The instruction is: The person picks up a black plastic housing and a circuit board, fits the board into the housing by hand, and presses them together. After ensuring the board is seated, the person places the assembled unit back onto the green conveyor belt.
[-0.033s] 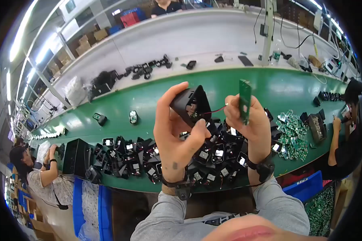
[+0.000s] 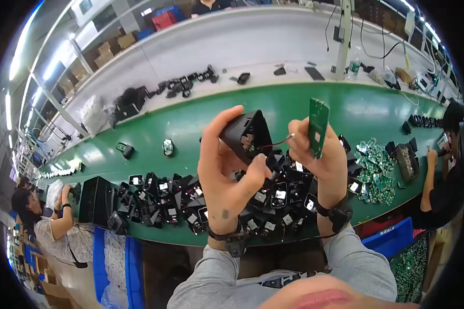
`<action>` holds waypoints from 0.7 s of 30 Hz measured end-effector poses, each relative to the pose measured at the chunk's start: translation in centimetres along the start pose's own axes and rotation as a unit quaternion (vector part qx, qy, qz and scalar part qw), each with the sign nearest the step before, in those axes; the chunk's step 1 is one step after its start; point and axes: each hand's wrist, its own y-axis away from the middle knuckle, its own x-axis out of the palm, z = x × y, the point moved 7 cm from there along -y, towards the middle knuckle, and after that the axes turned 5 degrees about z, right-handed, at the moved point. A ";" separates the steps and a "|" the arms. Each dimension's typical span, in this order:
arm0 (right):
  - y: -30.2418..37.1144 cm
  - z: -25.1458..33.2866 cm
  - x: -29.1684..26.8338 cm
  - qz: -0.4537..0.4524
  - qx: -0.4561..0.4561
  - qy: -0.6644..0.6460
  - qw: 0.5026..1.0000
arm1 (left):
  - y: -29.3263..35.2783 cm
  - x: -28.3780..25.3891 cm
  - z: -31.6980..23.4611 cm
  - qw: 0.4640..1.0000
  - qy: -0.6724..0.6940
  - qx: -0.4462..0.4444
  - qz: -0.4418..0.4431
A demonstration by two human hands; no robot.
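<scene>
My left hand (image 2: 222, 181) grips a black plastic housing (image 2: 238, 130), fingers behind it and thumb at its lower edge. The open side of the housing is turned to the right, with small parts visible inside. A thin dark-red wire (image 2: 279, 142) runs out of it to a small pale connector by my right fingertips. Between the fingers of my right hand (image 2: 322, 164), a green circuit board (image 2: 318, 127) stands upright, apart from the housing. Below both hands, a heap of black housings (image 2: 162, 198) with pale square parts covers the near side of the green table (image 2: 191, 123).
Green circuit boards (image 2: 375, 172) lie piled at right, beside an open box (image 2: 406, 162). A black bin (image 2: 97, 200) stands at left. Blue crates (image 2: 134, 270) sit below the table edge. Co-workers sit at both ends. Loose black parts (image 2: 185, 83) line the back shelf.
The circuit board in my right hand has turned, showing more of its flat face, and has shifted slightly right. My left hand and the housing have barely moved.
</scene>
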 end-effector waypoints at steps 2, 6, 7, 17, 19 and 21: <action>-0.7 -1.0 -1.0 -0.028 0.013 -0.024 0.999 | -0.9 -0.1 0.7 1.000 -0.020 -0.005 -0.013; -1.2 -2.2 -2.4 -0.066 0.052 -0.046 0.995 | -1.6 -0.2 1.8 0.997 -0.079 -0.003 -0.015; -1.0 -2.4 -2.7 -0.072 0.067 -0.048 0.994 | -1.5 -0.1 2.2 0.997 -0.079 -0.005 -0.017; -0.3 -3.0 -2.6 0.014 0.061 -0.160 0.985 | -0.6 0.7 2.2 0.997 -0.077 0.026 -0.009; -0.4 -3.0 -2.4 0.023 0.064 -0.147 0.987 | -0.8 1.2 2.1 0.993 -0.107 0.034 0.025; -0.6 -2.5 -2.1 0.027 0.048 -0.153 0.987 | -0.9 1.2 2.1 0.994 -0.106 0.039 0.011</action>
